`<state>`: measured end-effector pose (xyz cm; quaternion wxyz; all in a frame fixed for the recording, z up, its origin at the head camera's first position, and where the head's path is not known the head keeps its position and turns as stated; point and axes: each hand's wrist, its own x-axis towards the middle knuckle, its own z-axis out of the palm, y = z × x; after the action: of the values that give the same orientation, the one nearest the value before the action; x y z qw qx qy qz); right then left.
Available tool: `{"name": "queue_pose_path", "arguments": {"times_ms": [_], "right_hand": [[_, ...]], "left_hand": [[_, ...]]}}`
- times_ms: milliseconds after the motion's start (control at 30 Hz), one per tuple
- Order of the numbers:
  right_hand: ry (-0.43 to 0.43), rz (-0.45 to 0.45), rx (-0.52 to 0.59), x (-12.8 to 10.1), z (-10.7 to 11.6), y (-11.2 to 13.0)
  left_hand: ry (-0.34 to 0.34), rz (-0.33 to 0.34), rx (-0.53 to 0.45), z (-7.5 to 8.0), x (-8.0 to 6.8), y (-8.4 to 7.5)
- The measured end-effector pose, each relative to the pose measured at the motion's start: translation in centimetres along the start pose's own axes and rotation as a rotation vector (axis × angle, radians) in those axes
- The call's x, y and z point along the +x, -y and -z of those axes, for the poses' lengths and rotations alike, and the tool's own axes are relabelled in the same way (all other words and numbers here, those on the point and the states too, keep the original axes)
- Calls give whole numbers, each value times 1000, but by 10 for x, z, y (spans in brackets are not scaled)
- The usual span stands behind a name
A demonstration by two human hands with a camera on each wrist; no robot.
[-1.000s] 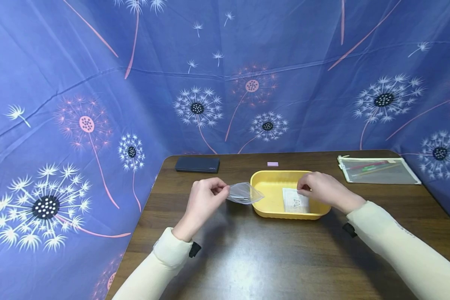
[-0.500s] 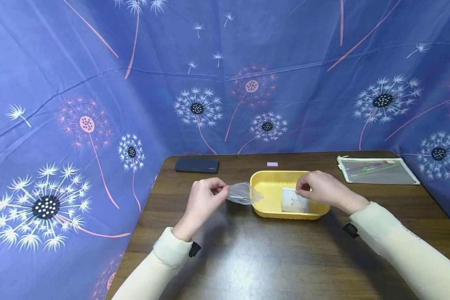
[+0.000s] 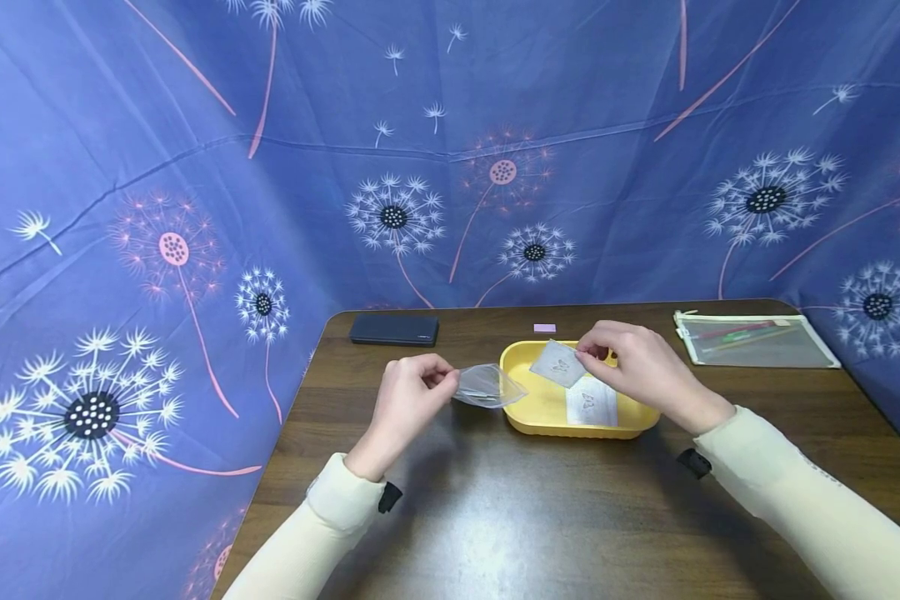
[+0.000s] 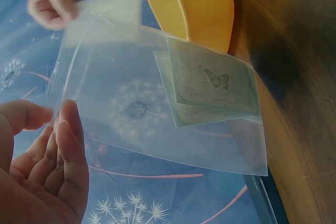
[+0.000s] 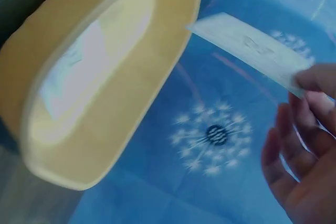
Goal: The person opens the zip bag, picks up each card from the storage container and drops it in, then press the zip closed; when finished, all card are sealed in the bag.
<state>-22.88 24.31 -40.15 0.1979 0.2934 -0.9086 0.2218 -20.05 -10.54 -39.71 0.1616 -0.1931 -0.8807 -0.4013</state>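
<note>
Clear plastic bag [image 3: 487, 387], with two butterfly cards [image 4: 212, 85] inside, is pinched by the left hand [image 3: 408, 400] at 9 o'clock of one yellow tray [image 3: 540, 408]. Right hand [image 3: 637, 367] pinches one card [image 3: 558, 363] above the tray, where another card [image 3: 591, 402] lies, on the table [image 3: 540, 517].

No text, brand or number can be read; the small cards [image 4: 215, 80] bear only a butterfly drawing.

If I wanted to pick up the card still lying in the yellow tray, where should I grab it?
Probably from above, at the far short edge of the card. It lies flat on the tray floor, so a fingertip must lift an edge before pinching; the near wall crowds its other end.
</note>
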Motion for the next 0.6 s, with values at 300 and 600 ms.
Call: {"name": "queue_pose_path", "arguments": {"times_ms": [300, 600], "right_hand": [[-250, 214, 147, 13, 15, 43], [-315, 318, 256, 18, 11, 63]], "left_hand": [[3, 2, -2, -1, 0, -1], [0, -2, -1, -3, 2, 0]]}}
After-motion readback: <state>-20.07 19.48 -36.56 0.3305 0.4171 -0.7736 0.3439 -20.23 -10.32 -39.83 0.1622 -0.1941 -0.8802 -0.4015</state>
